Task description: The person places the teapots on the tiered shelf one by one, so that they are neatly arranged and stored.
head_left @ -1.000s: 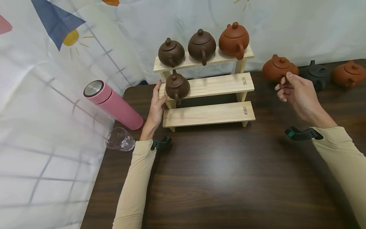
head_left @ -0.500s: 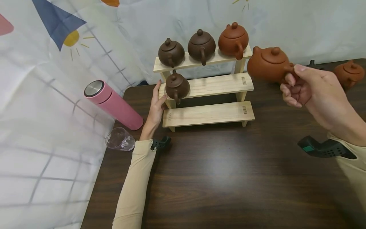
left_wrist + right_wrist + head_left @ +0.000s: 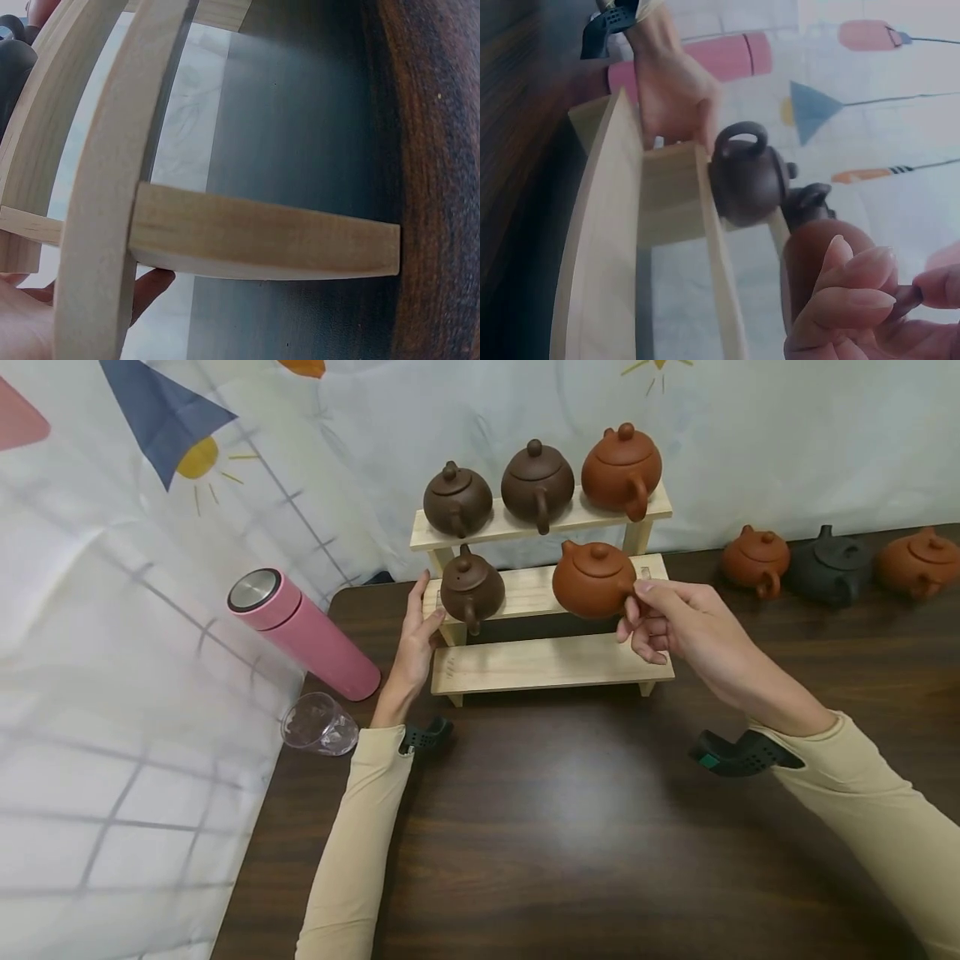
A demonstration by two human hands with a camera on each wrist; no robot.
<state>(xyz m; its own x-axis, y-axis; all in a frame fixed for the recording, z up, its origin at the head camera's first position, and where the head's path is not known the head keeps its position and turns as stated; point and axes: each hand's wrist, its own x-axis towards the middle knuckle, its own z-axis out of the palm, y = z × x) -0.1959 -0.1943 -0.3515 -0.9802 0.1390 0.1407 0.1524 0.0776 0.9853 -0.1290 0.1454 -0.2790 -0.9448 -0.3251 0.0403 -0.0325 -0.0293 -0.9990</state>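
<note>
My right hand (image 3: 705,635) pinches the handle of a reddish clay teapot (image 3: 594,581) at the middle tier of a wooden step shelf (image 3: 555,662). Whether its base touches the board cannot be told. In the right wrist view, curled fingers partly cover this teapot (image 3: 821,251). My left hand (image 3: 411,647) grips the left end of the middle board, thumb in front, beside a dark brown teapot (image 3: 472,587) on that tier. In the left wrist view, a fingertip shows behind the shelf's leg (image 3: 262,232). The top tier bears two dark brown teapots (image 3: 537,485) and a reddish one (image 3: 622,470).
On the dark table (image 3: 570,827), a small reddish teapot (image 3: 755,560), a black teapot (image 3: 831,567) and another reddish teapot (image 3: 921,562) stand at the right. A pink flask (image 3: 307,635) and a clear glass (image 3: 318,724) are at the left. A patterned curtain (image 3: 787,435) hangs behind.
My right hand has taken the reddish teapot by its handle, lifted it from the table and carried it left to the middle tier. The left hand stays at the shelf's end.
</note>
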